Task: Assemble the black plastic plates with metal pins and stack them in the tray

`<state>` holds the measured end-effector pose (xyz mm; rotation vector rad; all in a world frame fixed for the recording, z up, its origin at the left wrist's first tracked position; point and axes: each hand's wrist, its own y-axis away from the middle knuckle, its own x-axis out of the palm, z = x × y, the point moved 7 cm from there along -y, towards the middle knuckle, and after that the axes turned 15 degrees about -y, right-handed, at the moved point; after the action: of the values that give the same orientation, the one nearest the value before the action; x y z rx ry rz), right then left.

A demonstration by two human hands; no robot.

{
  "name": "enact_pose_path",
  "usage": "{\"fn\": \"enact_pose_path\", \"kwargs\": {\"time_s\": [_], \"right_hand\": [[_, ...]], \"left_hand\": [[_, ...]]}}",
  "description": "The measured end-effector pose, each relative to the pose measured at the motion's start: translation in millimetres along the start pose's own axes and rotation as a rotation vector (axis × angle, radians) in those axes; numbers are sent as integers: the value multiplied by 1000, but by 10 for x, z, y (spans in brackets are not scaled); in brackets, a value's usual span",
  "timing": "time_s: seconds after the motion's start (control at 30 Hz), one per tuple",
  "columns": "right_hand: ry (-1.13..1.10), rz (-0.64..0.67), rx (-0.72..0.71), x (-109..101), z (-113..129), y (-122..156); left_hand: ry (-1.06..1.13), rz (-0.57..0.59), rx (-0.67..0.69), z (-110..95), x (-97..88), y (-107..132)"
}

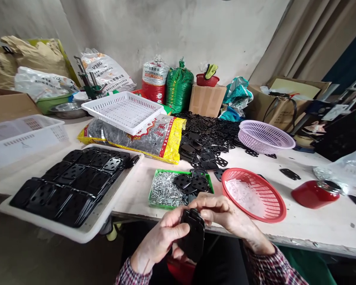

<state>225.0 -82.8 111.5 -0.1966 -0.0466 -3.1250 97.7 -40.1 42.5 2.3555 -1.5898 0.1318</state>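
Note:
My left hand (166, 235) is closed around a black plastic plate (192, 239), thumb lying across its face. The plate stands roughly upright over my lap, with a hinge-like bar along its top edge. My right hand (221, 211) has its thumb and fingertips closed at that top edge; any small part between them is hidden. Just beyond the hands is a green tray (151, 200) of small silvery metal pins (165, 188), with several black plates (192, 183) at its right side. A red basket (274, 202) holding small whitish clear pieces (246, 198) stands to the right.
At left, a white tray (90, 233) carries stacked black plates. Behind lie a yellow-edged bag (154, 138) under a white slotted tray (123, 109), and a heap of black parts (209, 132). A purple basket (267, 136) and a red jar (313, 194) are at right.

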Motion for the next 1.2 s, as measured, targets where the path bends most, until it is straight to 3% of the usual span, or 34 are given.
{"fn": "enact_pose_path", "kwargs": {"time_s": [0.2, 0.4, 0.5, 0.73, 0.9, 1.03, 1.2], "right_hand": [[217, -51, -126, 90, 59, -56], [30, -350, -168, -21, -209, -31], [-23, -419, -139, -44, -328, 16], [-43, -451, -132, 25, -308, 97], [-110, -474, -126, 60, -364, 70], [-156, -531, -132, 83, -446, 76], [-161, -569, -166, 99, -487, 68]], "left_hand": [[-19, -20, -10, -22, 0, 3], [-186, -304, 26, -138, -174, 16], [-305, -415, 37, -187, -220, 36], [-425, -436, 9, -209, -157, 45], [-483, -535, -32, -237, -208, 74], [-487, -512, 18, -239, -174, 64], [-492, -569, 44, -223, -199, 60]]}}
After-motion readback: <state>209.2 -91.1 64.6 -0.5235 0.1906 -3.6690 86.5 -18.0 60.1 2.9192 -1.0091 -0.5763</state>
